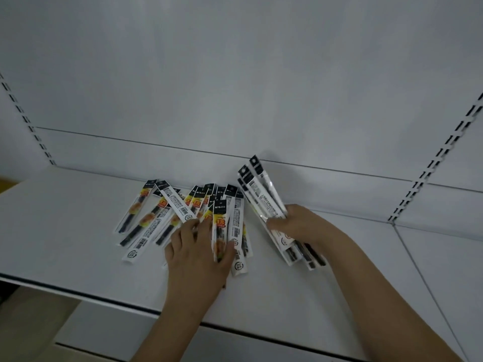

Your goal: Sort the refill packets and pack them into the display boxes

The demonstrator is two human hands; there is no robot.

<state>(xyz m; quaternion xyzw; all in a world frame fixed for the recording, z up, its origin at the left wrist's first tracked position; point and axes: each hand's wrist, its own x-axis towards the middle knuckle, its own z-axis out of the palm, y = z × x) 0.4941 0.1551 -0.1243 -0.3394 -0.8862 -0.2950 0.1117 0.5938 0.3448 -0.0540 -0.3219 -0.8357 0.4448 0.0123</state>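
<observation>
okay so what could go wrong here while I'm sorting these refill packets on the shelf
1. The fanned bundle gripped in your right hand looks loose; packets could slide out.
2. Your left hand rests on the overlapping pile, so lifting one may drag neighbours.
3. No display box is in view.

My one head camera looks forward and down, close over the white shelf [78, 231], its front edge nearest and the back panel [235, 74] filling the upper frame.

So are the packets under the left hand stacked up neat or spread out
Spread out. The loose packets lie fanned and overlapping at different angles on the shelf, with the left hand resting on some.
</observation>
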